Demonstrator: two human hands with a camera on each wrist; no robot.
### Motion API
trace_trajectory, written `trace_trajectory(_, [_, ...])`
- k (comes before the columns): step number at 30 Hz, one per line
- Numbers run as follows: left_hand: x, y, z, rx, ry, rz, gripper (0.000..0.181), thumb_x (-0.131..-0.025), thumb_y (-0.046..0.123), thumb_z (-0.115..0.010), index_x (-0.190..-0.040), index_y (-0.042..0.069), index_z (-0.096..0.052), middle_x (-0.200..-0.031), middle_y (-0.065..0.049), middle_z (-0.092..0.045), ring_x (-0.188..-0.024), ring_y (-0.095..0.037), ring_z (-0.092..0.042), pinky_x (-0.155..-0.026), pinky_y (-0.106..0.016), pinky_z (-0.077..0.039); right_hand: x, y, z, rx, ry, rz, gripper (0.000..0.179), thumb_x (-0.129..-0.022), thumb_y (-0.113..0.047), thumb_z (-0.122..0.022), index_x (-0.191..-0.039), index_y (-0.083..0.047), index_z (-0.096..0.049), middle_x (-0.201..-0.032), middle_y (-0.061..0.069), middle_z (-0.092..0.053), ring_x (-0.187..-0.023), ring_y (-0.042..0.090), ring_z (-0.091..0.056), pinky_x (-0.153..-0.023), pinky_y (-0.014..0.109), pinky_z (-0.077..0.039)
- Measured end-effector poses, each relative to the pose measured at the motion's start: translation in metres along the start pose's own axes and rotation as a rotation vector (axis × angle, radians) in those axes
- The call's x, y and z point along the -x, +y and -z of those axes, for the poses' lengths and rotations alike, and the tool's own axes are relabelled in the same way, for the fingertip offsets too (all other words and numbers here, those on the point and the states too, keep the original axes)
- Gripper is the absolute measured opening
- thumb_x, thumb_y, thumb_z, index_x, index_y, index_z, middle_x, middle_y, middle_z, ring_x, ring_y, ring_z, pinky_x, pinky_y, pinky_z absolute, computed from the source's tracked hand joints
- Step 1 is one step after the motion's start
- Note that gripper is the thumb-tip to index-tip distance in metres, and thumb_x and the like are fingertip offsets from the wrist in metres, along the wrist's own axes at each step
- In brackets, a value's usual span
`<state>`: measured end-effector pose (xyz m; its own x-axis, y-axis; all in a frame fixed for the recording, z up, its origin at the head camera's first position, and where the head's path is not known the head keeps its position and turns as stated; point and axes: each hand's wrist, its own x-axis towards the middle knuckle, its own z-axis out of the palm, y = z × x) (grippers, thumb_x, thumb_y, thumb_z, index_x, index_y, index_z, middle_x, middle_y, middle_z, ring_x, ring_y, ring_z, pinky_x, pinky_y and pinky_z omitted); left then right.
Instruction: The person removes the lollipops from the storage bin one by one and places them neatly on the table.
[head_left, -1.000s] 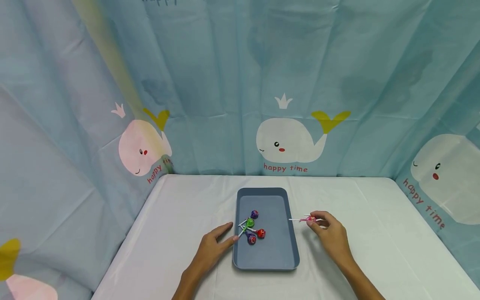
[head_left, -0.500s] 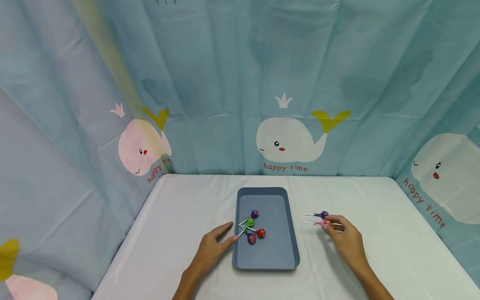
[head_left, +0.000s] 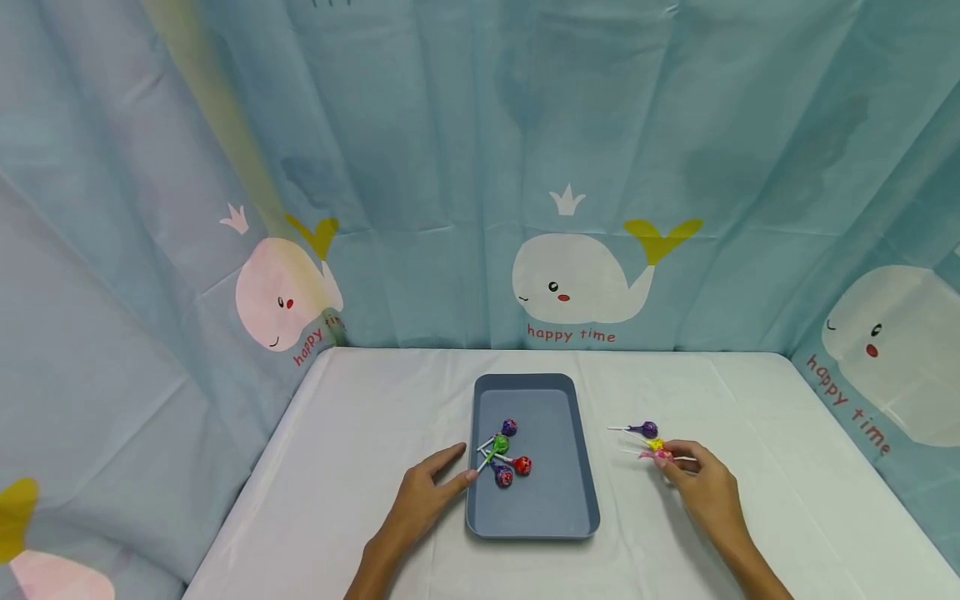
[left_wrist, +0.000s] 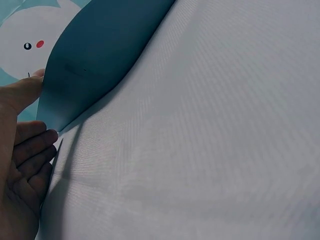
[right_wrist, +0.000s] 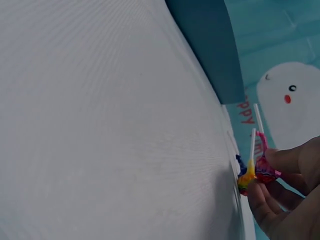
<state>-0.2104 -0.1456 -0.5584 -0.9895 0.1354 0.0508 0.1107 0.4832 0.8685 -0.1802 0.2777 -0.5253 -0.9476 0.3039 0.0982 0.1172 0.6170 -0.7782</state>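
Note:
My left hand rests at the left side of a grey-blue tray, its thumb on the rim and its fingers fairly straight. Several wrapped lollipops lie in the tray's left half: a green lollipop, a red lollipop and purple ones. On the white cloth right of the tray, a purple lollipop lies with its stick pointing left. My right hand pinches a pink lollipop between thumb and fingers. Close beside its fingertips is a yellow lollipop; whether the fingers touch it I cannot tell.
A white cloth covers the table. Light blue curtains with printed whales hang behind it and along both sides. In the left wrist view, the tray's outer wall stands beside the left hand.
My right hand has moved right and slightly nearer, away from the tray, with the pink lollipop. The purple and yellow lollipops have come into view beside it. The left hand stays put.

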Motion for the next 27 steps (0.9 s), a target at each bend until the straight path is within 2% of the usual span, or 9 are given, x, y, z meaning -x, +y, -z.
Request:
trace_trajectory(6, [0.000, -0.001, -0.001, 0.005, 0.003, -0.002, 0.068, -0.093, 0.057, -0.077, -0.149, 0.019, -0.064, -0.153, -0.003, -0.062, -0.150, -0.036, -0.048, -0.125, -0.060, -0.037, -0.001, 0.005, 0.000, 0.058, -0.010, -0.004, 0.029, -0.097, -0.018, -0.080, -0.123, -0.008, -0.075, -0.110, 0.013, -0.079, -0.088, 0.000, -0.066, -0.071, 0.019, -0.049])
trace_trajectory(12, [0.001, -0.002, -0.001, 0.000, 0.002, -0.010, 0.068, -0.094, 0.056, -0.076, -0.149, 0.019, -0.064, -0.153, -0.005, -0.061, -0.149, -0.037, -0.049, -0.124, -0.061, -0.037, -0.004, 0.009, 0.003, 0.072, -0.046, -0.017, 0.031, -0.097, -0.017, -0.080, -0.125, -0.005, -0.073, -0.116, 0.019, -0.077, -0.101, 0.026, -0.073, -0.073, 0.023, -0.050])
trace_trajectory(15, [0.001, -0.002, -0.001, 0.005, 0.002, -0.006, 0.068, -0.094, 0.057, -0.076, -0.149, 0.019, -0.064, -0.153, -0.005, -0.061, -0.149, -0.037, -0.048, -0.124, -0.061, -0.037, -0.006, 0.011, 0.003, 0.087, -0.068, -0.032, 0.032, -0.097, -0.018, -0.079, -0.125, -0.004, -0.072, -0.116, 0.020, -0.077, -0.106, 0.034, -0.072, -0.077, 0.029, -0.050])
trace_trajectory(21, [0.000, -0.003, -0.001, 0.007, 0.001, -0.001, 0.068, -0.093, 0.057, -0.077, -0.149, 0.019, -0.064, -0.153, -0.005, -0.061, -0.150, -0.037, -0.048, -0.125, -0.060, -0.037, -0.007, 0.013, 0.003, 0.103, -0.077, -0.048, 0.033, -0.096, -0.016, -0.080, -0.124, -0.002, -0.072, -0.111, 0.019, -0.077, -0.105, 0.037, -0.071, -0.078, 0.033, -0.050])
trace_trajectory(27, [0.000, -0.003, -0.001, 0.011, -0.001, 0.005, 0.069, -0.093, 0.057, -0.077, -0.149, 0.019, -0.063, -0.153, -0.004, -0.061, -0.150, -0.036, -0.048, -0.125, -0.059, -0.036, -0.006, 0.011, 0.003, 0.101, -0.090, -0.057, 0.035, -0.097, -0.016, -0.080, -0.127, -0.001, -0.071, -0.113, 0.020, -0.077, -0.108, 0.038, -0.070, -0.081, 0.037, -0.052])
